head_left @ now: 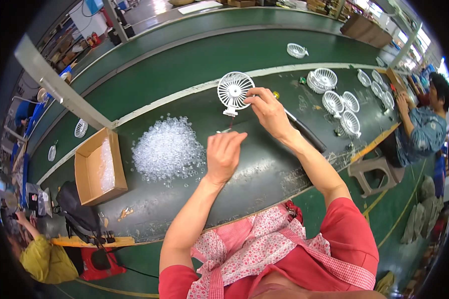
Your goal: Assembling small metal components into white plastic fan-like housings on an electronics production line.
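My right hand pinches the right edge of a round white fan grille, a slotted shell with a short neck pointing toward me. From that neck thin dark wires hang down to a small pale part. The fingers of my left hand are closed at this part, which they mostly cover. Left of my left hand lies a big heap of small clear plastic rings. A dark-handled tool, probably a screwdriver, rests on the bench just beyond my right wrist.
An open cardboard box with clear pieces stands left of the heap, beside a black bag. More fan grilles lie to the right. A green conveyor belt runs behind the bench. Co-workers sit right and left.
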A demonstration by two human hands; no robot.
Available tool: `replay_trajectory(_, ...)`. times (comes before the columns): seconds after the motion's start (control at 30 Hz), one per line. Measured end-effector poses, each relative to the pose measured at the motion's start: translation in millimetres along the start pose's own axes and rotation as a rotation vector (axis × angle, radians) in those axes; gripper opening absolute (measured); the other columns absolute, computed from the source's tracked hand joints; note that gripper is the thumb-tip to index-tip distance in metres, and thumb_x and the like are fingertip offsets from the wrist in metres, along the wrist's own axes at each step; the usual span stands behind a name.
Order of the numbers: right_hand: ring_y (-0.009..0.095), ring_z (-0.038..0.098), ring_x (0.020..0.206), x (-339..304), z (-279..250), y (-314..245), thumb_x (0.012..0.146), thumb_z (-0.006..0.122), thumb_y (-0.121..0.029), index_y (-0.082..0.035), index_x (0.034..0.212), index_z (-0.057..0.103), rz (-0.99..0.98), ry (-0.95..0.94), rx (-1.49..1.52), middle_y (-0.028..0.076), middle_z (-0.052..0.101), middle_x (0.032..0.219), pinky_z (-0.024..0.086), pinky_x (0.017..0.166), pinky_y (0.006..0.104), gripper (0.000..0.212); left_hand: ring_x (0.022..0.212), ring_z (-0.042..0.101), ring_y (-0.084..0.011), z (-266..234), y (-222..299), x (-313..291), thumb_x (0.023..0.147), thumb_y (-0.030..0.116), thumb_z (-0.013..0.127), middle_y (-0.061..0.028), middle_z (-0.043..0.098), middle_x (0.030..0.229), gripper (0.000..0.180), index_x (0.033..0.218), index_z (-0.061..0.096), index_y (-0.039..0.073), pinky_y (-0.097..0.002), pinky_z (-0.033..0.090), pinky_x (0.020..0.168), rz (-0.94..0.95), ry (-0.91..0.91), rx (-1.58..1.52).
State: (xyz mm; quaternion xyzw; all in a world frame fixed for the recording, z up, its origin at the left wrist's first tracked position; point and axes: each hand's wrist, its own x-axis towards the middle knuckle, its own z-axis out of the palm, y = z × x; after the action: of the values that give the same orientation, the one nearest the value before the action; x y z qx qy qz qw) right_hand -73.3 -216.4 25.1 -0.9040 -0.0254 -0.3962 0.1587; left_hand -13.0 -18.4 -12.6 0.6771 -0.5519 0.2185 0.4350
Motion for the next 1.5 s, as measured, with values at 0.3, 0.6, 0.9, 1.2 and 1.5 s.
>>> replay_trajectory(0.3,0.029,0.062,0.106,-32.4,-4.7,0.7,0.084,0.064,0.008,-0.002,0.100,0.063,0.102,-0.082,0.311,0.011,0.060,0.114,0.052,0.088,0.0371,0.019,0.138,0.039,-0.0334,-5.8,-11.3,14.4,0.081,-0.002,0.069,-0.0082,0.052,0.139,0.047,0.123,0.065,0.019,-0.0566,0.025,0.116,0.005,-0.073,0.314)
replay_trajectory(0.6,0.030,0.063,0.105,-38.2,-2.1,0.0,0.085,0.065,0.006,-0.001,0.101,0.064,0.092,-0.177,0.413,0.011,0.061,0.114,0.053,0.088,0.0372,0.017,0.121,0.052,-0.0241,-13.1,-18.7,13.3,0.069,0.004,0.079,0.0028,0.059,0.111,0.044,0.108,0.068,0.021,-0.0638,0.018,0.117,0.115,-0.141,0.290)
replay_trajectory(0.9,0.031,0.063,0.111,-33.7,5.3,-14.9,0.090,0.061,0.005,-0.002,0.113,0.063,0.120,-0.132,0.535,0.013,0.062,0.123,0.053,0.093,0.0381,0.025,0.087,0.057,-0.0248,-5.5,-12.4,8.4,0.068,0.000,0.075,-0.0049,0.059,0.094,0.036,0.102,0.066,0.009,-0.0383,0.045,0.074,0.122,-0.140,0.026)
replay_trajectory(1.2,0.019,0.068,0.092,-35.4,-7.1,-33.7,0.096,0.066,-0.013,0.003,0.113,0.063,0.519,-0.460,0.728,0.012,0.070,0.100,0.054,0.082,0.0331,0.024,0.086,0.057,-0.0237,-5.8,-19.1,6.1,0.073,0.002,0.075,-0.0035,0.059,0.094,0.030,0.101,0.068,0.010,-0.0387,0.042,0.075,0.026,-0.062,0.148)
replay_trajectory(1.5,0.033,0.065,0.083,-45.6,3.2,-26.6,0.093,0.065,-0.011,0.003,0.099,0.065,0.324,-0.352,0.408,0.018,0.069,0.090,0.051,0.076,0.0393,0.015,0.094,0.062,-0.0276,-2.6,-19.3,7.0,0.081,0.011,0.075,-0.0081,0.063,0.100,0.029,0.107,0.063,0.007,-0.0385,0.045,0.082,-0.189,-0.228,-0.064)
